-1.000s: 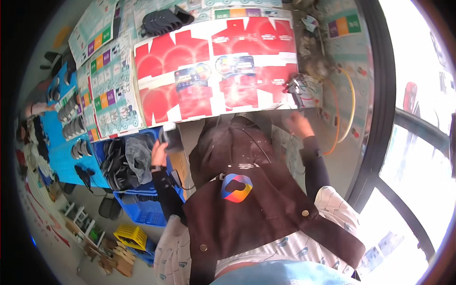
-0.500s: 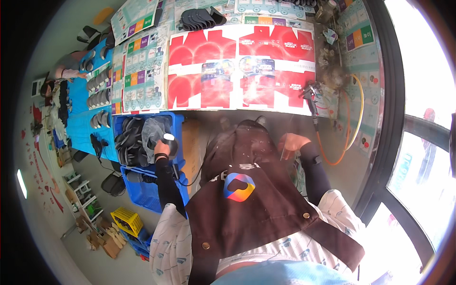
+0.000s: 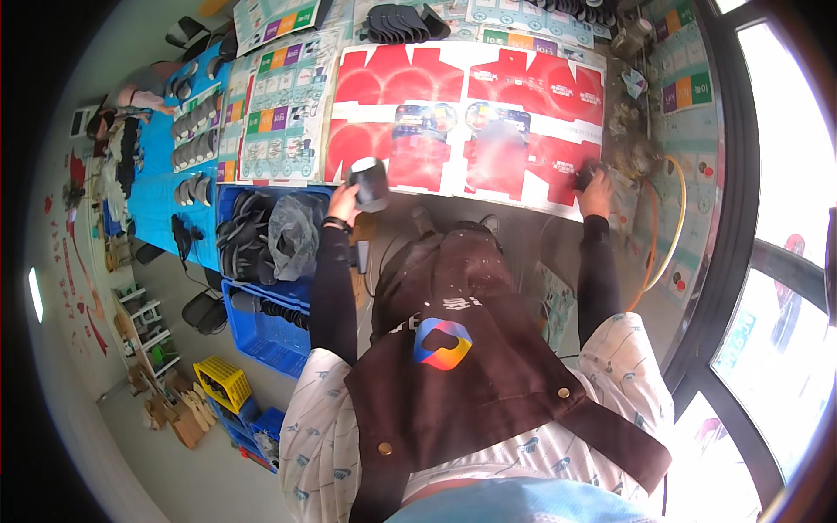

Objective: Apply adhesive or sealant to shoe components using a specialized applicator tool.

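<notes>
Held in my left hand (image 3: pixel 343 205) is a dark grey curved piece (image 3: pixel 372 190) with a white end. The fingers close on its left side, just off the near edge of the red printed cardboard sheet (image 3: pixel 453 170). On the right, my right hand (image 3: pixel 595 193) is wrapped round the dark spray gun (image 3: pixel 588 172) at the sheet's right corner. The hand and blur hide much of the gun. An orange hose (image 3: pixel 650 240) hangs beside that hand.
A blue crate (image 3: pixel 228 205) with dark pieces and a clear plastic bag (image 3: pixel 296 228) stands left, above another blue crate (image 3: pixel 261 344). A row of dark curved pieces (image 3: pixel 401 24) lies behind the sheet. A person (image 3: pixel 144 91) is at the blue-covered table (image 3: pixel 161 218), far left.
My left hand has risen from the crate toward the sheet's near edge with the dark grey piece. My right hand has moved up from below the table edge and taken hold of the spray gun.
</notes>
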`<state>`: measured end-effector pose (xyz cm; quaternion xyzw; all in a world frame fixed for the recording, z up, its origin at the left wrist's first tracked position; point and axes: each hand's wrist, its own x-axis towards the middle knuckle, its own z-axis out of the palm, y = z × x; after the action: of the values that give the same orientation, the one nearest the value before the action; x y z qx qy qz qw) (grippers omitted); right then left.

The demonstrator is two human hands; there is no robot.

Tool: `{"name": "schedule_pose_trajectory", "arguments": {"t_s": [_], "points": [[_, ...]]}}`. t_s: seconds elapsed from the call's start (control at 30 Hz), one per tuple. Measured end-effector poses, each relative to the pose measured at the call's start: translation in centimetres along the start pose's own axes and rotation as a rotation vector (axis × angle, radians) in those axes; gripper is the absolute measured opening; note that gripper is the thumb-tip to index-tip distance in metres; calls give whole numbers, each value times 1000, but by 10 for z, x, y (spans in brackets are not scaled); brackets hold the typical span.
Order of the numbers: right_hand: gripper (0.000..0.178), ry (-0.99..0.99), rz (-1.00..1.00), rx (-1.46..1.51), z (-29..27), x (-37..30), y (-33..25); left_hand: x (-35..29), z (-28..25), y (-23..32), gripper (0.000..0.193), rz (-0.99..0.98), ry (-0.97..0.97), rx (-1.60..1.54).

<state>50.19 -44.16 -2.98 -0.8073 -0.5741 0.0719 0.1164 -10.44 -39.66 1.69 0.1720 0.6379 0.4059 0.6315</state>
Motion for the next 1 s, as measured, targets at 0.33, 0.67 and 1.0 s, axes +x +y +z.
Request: {"name": "schedule_pose_trajectory", "arguments": {"t_s": [0.33,0.67,1.0], "points": [[51,115,112,67,-29,-17,-39,66,63,28,34,370,198,992],[48,-674,363,1132,-90,5,-308,133,116,50,39,293,-33,1022],[27,-630,25,629,-49,53,-394,154,85,59,38,38,-347,540]]}}
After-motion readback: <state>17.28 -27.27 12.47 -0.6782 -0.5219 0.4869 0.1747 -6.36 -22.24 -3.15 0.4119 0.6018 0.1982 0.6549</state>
